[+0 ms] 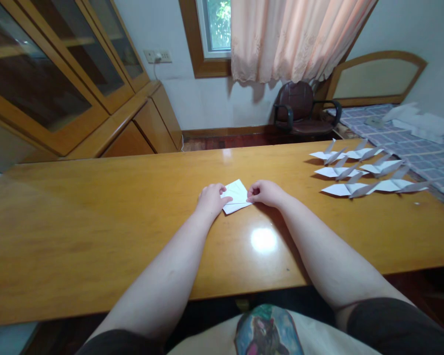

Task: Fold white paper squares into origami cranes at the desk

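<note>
A folded piece of white paper [237, 193] with crease lines lies on the wooden table, between my two hands. My left hand [211, 201] grips its left edge, the thumb lying on top of the paper. At the right corner, my right hand [263, 193] pinches the paper between thumb and curled fingers. The underside of the paper is hidden. Several folded white paper cranes [340, 172] stand in rows at the table's right end, apart from my hands.
The glossy wooden table [133, 236] spans the view. Behind it stand a brown armchair [298, 108] and a pink curtain [281, 44]. A glass-door cabinet [77, 118] is at the left. On the right is a bed [425, 143] with a checked cover.
</note>
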### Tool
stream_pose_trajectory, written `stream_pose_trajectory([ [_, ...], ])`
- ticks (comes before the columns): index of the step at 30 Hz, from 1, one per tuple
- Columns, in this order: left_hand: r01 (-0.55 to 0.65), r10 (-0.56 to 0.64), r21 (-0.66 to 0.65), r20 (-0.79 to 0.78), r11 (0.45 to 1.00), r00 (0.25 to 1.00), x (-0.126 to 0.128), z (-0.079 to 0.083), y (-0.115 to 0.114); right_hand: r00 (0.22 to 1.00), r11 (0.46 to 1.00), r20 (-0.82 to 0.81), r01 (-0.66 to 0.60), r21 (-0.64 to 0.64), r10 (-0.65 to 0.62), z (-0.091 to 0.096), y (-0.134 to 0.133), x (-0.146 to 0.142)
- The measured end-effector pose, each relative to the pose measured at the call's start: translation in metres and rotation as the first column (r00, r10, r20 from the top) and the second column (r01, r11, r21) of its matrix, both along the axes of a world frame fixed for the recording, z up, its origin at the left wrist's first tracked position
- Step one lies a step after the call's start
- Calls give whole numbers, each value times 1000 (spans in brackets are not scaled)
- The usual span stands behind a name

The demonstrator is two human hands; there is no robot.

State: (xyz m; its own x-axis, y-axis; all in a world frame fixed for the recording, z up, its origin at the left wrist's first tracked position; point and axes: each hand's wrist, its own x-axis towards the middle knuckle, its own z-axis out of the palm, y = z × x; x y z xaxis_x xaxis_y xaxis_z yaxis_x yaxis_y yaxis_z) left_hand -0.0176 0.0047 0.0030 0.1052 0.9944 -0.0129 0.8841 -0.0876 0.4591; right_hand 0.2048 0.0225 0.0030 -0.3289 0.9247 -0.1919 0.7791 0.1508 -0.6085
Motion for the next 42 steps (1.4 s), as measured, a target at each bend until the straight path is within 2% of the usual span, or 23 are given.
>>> stream_pose_trajectory([
  [5, -16, 16, 7, -72, 1000, 997, 1, 4, -2, 999, 999, 6, -32, 36, 32, 4, -1, -1],
  [7, -22, 22, 0, -78, 1000, 997, 1, 5, -2, 988, 978, -7, -151, 144, 153, 5, -3, -3],
  [10, -29, 28, -12, -72, 999, 997, 2, 4, -2, 932, 891, -18, -339, 301, 361, 3, -6, -6],
  [13, -20, 19, -27, -53, 999, 998, 1, 2, 0, 905, 866, -32, -396, 305, 425, 0, -9, -8],
  [23, -9, 9, -23, -10, 1000, 1000, 0, -1, 3, 877, 848, -25, -456, 271, 479, 5, -15, -10],
  [27, -14, 14, -27, -14, 1000, 1000, 1, 0, 2, 861, 811, 113, -506, 294, 496, 7, -19, -17],
  [31, -15, 14, -32, -20, 999, 1000, 2, 2, 2, 852, 801, 221, -522, 292, 475, 10, -26, -25],
  [36, -14, 13, -27, -21, 1000, 1000, 2, 0, 2, 868, 823, 243, -490, 286, 433, 15, -33, -32],
  [42, -19, 18, -28, -15, 999, 1000, 1, -1, 2, 916, 890, 204, -389, 236, 346, 21, -31, -29],
])
